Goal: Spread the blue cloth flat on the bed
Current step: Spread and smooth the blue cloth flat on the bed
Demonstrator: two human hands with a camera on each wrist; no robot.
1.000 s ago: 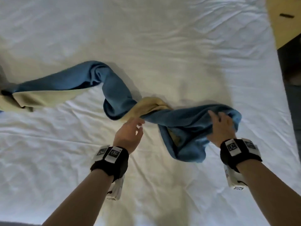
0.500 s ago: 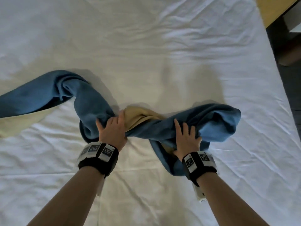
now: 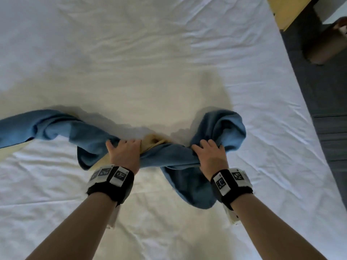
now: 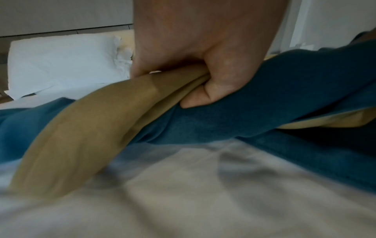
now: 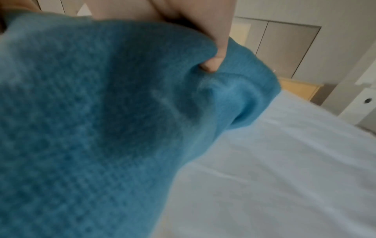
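From the head view, a twisted blue fleece cloth with a tan underside (image 3: 165,156) is lying left-to-right across the white wrinkled bed sheet (image 3: 169,62), the left hand (image 3: 124,153) and right hand (image 3: 209,156) both gripping its bunched middle. At the left wrist, curled fingers (image 4: 203,95) are clamping tan-and-blue folds. At the right wrist, a fingertip (image 5: 211,65) is digging into nubby blue pile.

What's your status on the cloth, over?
Left hand and right hand both grip blue cloth. Cloth bunched, twisted, tan underside showing. Nothing else on bed.
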